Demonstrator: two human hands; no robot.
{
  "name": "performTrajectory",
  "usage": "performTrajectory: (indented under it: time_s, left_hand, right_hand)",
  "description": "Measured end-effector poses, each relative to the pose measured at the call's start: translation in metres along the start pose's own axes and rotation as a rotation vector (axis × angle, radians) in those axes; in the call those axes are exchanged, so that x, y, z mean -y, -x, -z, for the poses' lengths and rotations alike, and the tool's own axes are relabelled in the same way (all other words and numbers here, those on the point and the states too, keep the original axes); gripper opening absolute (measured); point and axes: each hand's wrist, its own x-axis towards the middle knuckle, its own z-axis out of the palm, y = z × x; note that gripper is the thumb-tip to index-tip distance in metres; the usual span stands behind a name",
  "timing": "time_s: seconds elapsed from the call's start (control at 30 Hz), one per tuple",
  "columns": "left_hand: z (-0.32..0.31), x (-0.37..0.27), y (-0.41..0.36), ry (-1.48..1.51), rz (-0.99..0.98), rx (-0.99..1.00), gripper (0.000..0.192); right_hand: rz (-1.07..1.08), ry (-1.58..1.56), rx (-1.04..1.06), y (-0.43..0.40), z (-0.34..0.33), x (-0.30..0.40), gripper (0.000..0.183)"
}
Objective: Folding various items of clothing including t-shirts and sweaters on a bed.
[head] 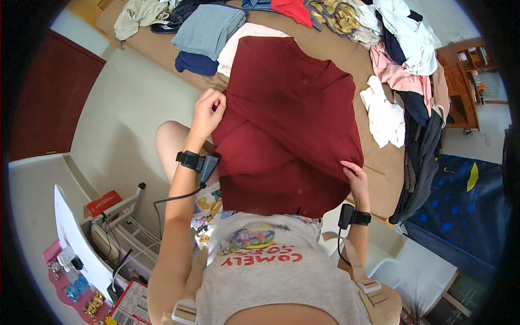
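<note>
A dark red buttoned garment [280,118] is spread out before me, its lower part reaching over my lap and its far part over the edge of the bed. My left hand [210,107] pinches its left side between thumb and fingers. On the right side, lower down, my right hand [356,178] grips the edge of the cloth. Diagonal folds run across the garment's middle, and small buttons show along its front. Just beyond it lie a folded grey-blue garment [210,29], a folded pale pink one [260,32] and a dark blue one [196,64].
The bed [382,174] bears heaped clothes along its far and right sides, with a white garment [384,113] nearest. To the left stand a folding step ladder [134,223] and a white panel [77,239]. A dark blue patterned cloth [459,203] hangs at right.
</note>
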Motion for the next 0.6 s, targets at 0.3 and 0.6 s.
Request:
performTrajectory:
  time_s: [0.3,0.6]
  left_hand:
    - [0.014,0.002,-0.069,0.401,0.254,0.185,0.05]
    - [-0.034,0.035,-0.143,0.041,0.191,0.135,0.052]
  right_hand:
    - [0.411,0.806,-0.187,-0.024,0.023,-0.001,0.03]
    - [0.142,0.145,-0.145,-0.212,-0.011,0.109,0.06]
